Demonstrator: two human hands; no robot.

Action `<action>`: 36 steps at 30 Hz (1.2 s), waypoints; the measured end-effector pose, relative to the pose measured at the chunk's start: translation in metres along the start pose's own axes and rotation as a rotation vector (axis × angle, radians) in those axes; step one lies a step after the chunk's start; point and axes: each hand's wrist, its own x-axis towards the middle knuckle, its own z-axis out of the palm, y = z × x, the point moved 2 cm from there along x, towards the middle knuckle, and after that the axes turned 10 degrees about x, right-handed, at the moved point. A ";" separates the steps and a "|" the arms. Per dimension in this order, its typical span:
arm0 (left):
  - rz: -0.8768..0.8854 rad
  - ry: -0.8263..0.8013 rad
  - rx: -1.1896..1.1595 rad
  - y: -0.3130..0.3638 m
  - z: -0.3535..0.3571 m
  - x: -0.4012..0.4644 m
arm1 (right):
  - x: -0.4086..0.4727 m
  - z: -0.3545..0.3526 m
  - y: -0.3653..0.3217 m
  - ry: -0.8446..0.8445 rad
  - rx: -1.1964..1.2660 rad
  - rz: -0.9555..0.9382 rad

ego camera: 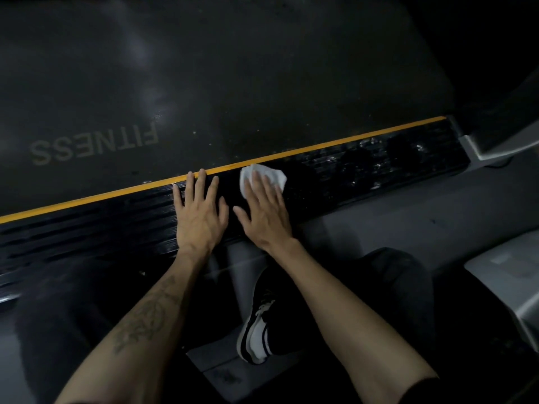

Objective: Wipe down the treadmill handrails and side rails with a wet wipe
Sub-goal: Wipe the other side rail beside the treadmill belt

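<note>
A black ribbed side rail point(364, 170) of the treadmill runs diagonally across the view, edged by a yellow stripe point(335, 144). A crumpled white wet wipe point(269, 174) lies on the rail under the straight fingers of my right hand point(264, 211), which presses it flat against the rail. Just to its left, my left hand point(199, 211) rests flat on the rail with its fingers spread, holding nothing. To the right of the wipe the rail shows wet, shiny patches.
Beyond the stripe lies the dark treadmill belt point(233, 68), printed with the word FITNESS. A grey end cap point(490, 147) closes the rail at the right. My knee and a black-and-white shoe point(259, 325) are on the grey floor below; another grey machine part point(507, 275) sits at right.
</note>
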 end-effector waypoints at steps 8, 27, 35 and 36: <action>0.006 0.029 -0.017 0.000 0.001 0.000 | 0.010 -0.016 0.034 0.049 -0.056 0.090; 0.039 0.027 -0.018 -0.001 0.003 -0.001 | -0.010 -0.009 0.030 0.004 -0.087 -0.115; 0.033 0.011 -0.037 -0.001 0.003 -0.001 | -0.012 -0.001 0.010 0.036 0.002 0.028; 0.034 0.009 -0.037 -0.001 0.003 -0.001 | -0.017 0.001 0.009 0.016 -0.006 -0.065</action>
